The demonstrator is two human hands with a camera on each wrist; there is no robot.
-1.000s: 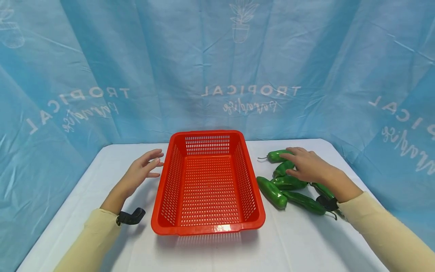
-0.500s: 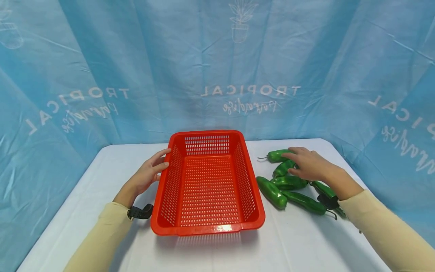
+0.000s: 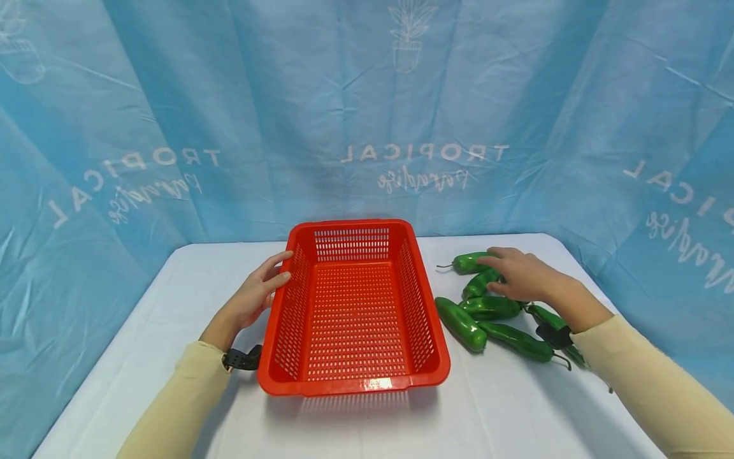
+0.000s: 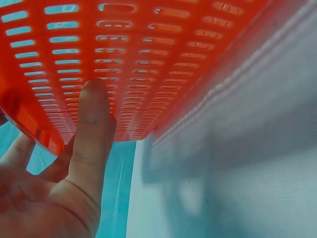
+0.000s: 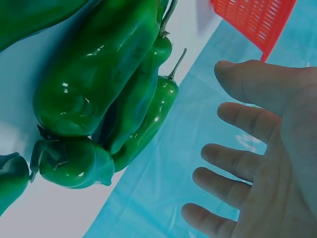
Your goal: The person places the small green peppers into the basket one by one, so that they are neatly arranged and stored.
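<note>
A red plastic basket (image 3: pixel 352 386) with slotted walls stands in the middle of the white table. My left hand (image 3: pixel 252 298) grips its left side. Two fingertips reach onto the rim, while other fingers (image 4: pixel 89 126) lie along the outer wall in the left wrist view. Over a group of glossy green chili peppers (image 3: pixel 460 324), right of the basket, hovers my right hand (image 3: pixel 523 275). Its fingers are spread and hold nothing; the right wrist view shows a gap between them and the peppers (image 5: pixel 94 69). The hand and sleeve partly cover some peppers.
A white cloth covers the table (image 3: pixel 143 376). Blue printed curtain (image 3: pixel 367 115) hangs close behind the table and along both sides. Black wrist cameras (image 3: pixel 243 359) sit under both wrists, the left one close to the basket's wall.
My left hand has moved right, from beside the basket onto its left rim. The right hand has stayed nearly still above the peppers. The basket has hardly moved.
</note>
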